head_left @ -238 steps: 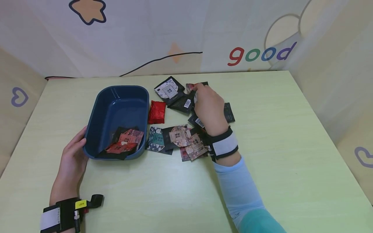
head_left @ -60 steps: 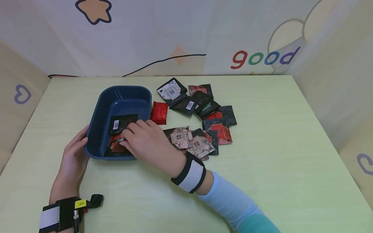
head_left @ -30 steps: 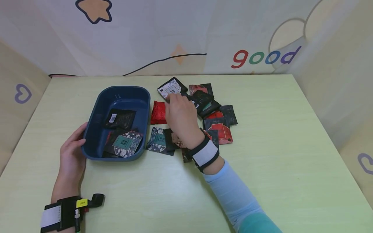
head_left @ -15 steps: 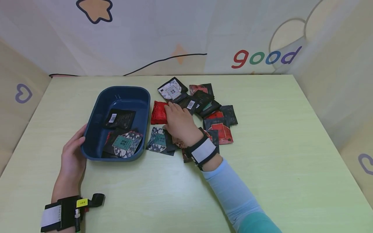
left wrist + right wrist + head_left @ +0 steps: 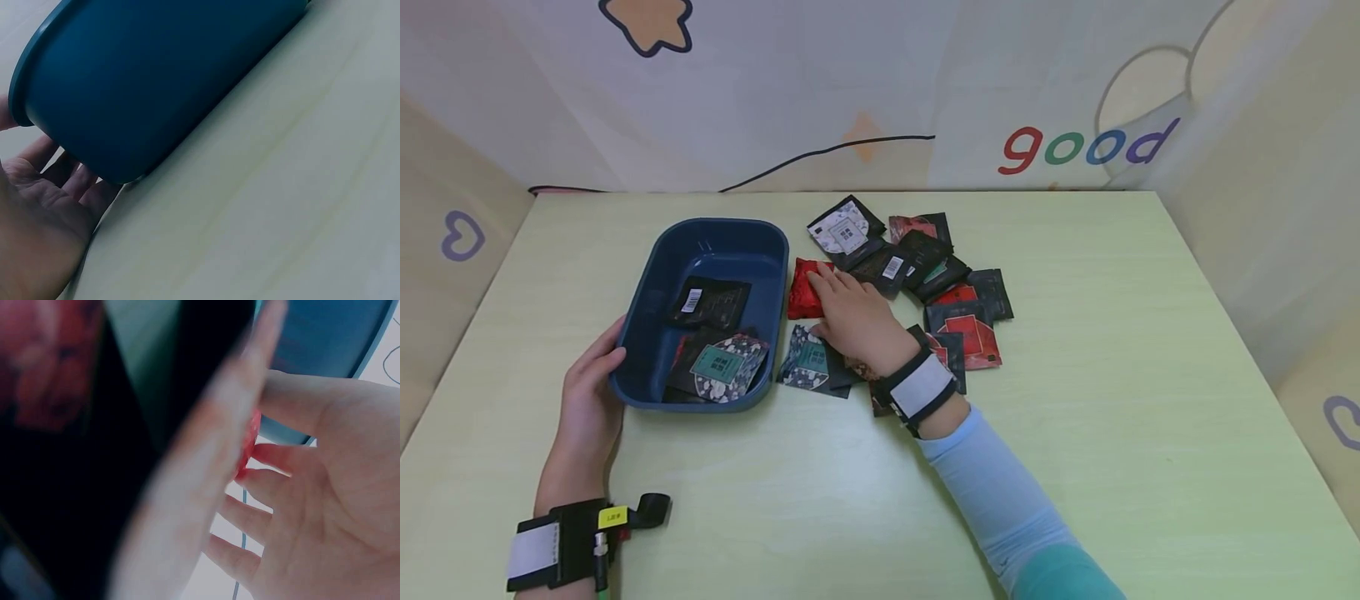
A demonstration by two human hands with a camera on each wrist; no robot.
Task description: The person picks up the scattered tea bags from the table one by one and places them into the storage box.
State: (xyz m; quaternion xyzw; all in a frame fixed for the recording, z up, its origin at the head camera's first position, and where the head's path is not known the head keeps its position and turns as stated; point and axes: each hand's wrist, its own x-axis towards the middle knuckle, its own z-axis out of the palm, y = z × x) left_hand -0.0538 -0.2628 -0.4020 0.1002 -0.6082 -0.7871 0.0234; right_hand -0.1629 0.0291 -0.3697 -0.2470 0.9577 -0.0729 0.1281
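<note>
My left hand [image 5: 593, 379] rests against the left wall of the blue plastic bin [image 5: 625, 333]. In the left wrist view, its fingers [image 5: 81, 178] touch the bin's outer wall below the rim. Inside the bin lie a black sachet with a barcode [image 5: 711, 304] and a teal-labelled flowered sachet [image 5: 722, 367] on top of others. My right hand [image 5: 861, 321] is palm down over the pile, fingertips on a small red foil packet [image 5: 803, 292], thumb apart near another teal-labelled sachet [image 5: 806, 357]. The right wrist view shows the red packet [image 5: 249, 442] at the fingertips, beside blurred sachets.
Several black, red and floral sachets lie behind and right of my right hand, including a white-flowered one [image 5: 844, 230] and a red-labelled one [image 5: 966, 333]. The pale table [image 5: 1150, 417] meets a printed cloth backdrop [image 5: 790, 83].
The barcode and teal-labelled sachets have come into the bin since the oldest frame. My right hand has left the bin, returned to the pile and lowered left onto the red packet.
</note>
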